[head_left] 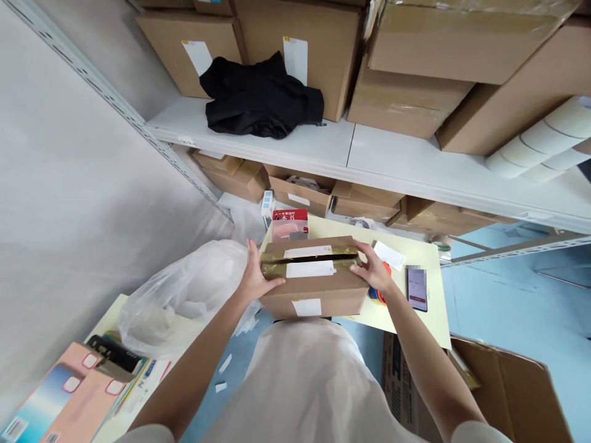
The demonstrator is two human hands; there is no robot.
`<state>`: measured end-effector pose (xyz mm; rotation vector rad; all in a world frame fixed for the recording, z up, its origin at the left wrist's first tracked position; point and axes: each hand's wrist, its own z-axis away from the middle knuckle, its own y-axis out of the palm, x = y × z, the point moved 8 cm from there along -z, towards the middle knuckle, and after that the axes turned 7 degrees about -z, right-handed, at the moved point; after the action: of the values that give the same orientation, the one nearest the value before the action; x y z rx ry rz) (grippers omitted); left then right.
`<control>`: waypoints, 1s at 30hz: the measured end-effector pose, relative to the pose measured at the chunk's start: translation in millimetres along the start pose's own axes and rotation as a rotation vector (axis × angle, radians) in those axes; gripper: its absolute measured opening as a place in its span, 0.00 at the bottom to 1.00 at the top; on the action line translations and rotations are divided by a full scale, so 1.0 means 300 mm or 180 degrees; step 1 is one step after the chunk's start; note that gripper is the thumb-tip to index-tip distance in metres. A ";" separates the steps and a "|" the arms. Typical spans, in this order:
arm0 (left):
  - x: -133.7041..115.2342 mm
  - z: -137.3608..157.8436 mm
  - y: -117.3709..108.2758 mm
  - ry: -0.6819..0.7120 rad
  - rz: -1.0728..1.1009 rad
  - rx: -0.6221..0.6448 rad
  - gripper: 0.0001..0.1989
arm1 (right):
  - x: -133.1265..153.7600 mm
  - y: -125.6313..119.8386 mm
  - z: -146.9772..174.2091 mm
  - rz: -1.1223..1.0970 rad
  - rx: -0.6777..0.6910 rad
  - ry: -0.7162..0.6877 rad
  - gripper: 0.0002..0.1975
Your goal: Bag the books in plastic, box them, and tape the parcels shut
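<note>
A brown cardboard box sits at the near edge of the pale yellow table. Its top flaps meet along a dark gap, with a torn white label on either side and brown tape at the ends. My left hand grips the box's left end, thumb on the top. On the other end, my right hand holds the right corner, with its thumb on the upper flap. Behind the box is a red book. Partly hidden by my right hand is a red, yellow and blue round item.
A phone and white paper lie on the table's right. At left is a white plastic bag near books. A shelf holds boxes, black cloth and white rolls. An open carton stands lower right.
</note>
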<state>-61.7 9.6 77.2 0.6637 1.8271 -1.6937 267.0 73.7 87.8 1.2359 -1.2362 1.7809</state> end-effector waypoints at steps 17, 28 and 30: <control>0.028 0.034 0.138 -0.1080 0.1176 0.0556 0.32 | -0.122 0.005 0.236 -0.0774 -0.0478 0.0462 0.26; -0.120 -0.089 0.096 -0.0242 0.1006 0.0089 0.31 | -0.085 -0.113 0.220 -0.0603 -0.1089 -0.0323 0.23; -0.117 -0.117 0.108 -0.0226 0.0979 0.0094 0.31 | -0.086 -0.134 0.194 -0.0573 -0.1124 -0.0451 0.23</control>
<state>-16.4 47.6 79.6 0.8388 1.5625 -1.5221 330.8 33.9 84.2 1.2363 -1.3993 1.2984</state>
